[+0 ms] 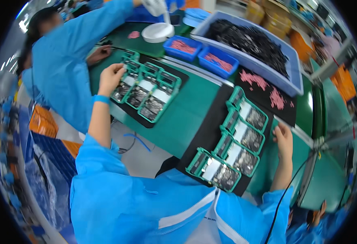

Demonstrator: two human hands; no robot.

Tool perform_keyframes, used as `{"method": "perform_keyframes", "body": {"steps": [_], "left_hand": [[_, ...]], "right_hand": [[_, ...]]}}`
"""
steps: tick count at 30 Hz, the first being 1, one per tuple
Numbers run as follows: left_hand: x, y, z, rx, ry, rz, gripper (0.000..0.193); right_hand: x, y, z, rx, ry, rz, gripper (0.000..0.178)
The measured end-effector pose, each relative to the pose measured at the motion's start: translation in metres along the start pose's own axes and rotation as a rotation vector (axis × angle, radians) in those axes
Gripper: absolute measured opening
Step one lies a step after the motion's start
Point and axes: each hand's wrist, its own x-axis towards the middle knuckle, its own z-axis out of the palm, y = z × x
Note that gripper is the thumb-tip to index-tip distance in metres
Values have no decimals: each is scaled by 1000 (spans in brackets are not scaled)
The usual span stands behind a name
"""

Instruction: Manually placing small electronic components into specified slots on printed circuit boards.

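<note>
Left hand [111, 79] stretched forward, right hand [283, 138] well apart, both curled (perhaps pinching, slightly blurred)

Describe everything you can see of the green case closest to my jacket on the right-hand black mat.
The green case looks like plastic, roughly rectangular, with a rim. Inside are a dark section at its left end, a white panel, then a shiny, silvery-black area too blurred to identify. It lies angled on the black mat, ending a stepped row, close against the next case; contact is unclear.
</note>
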Motion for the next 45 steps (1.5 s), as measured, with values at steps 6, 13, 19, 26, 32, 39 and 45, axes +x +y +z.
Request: {"method": "perform_keyframes", "body": {"steps": [6,13,19,26,32,39,45], "left_hand": [[26,-70,-7,305,156,-178,77],[36,-41,23,535,-45,-332,75],[39,-95,30,366,-70,-247,67],[63,-191,0,383,-52,-191,55],[54,-175,0,444,-86,-136,56],[41,-98,25,400,-155,-243,62],[-41,23,71,133,-119,-371,70]], "right_hand": [[31,16,8,65,-49,133,44],[17,23,42,396,154,-111,17],[-11,33,27,616,262,14,27],[-91,107,-44,852,741,-175,15],[-157,157,-193,728,1237,-268,18],[-161,200,-305,372,1612,-157,13],[-151,192,-282,254,1638,-84,22]]}}
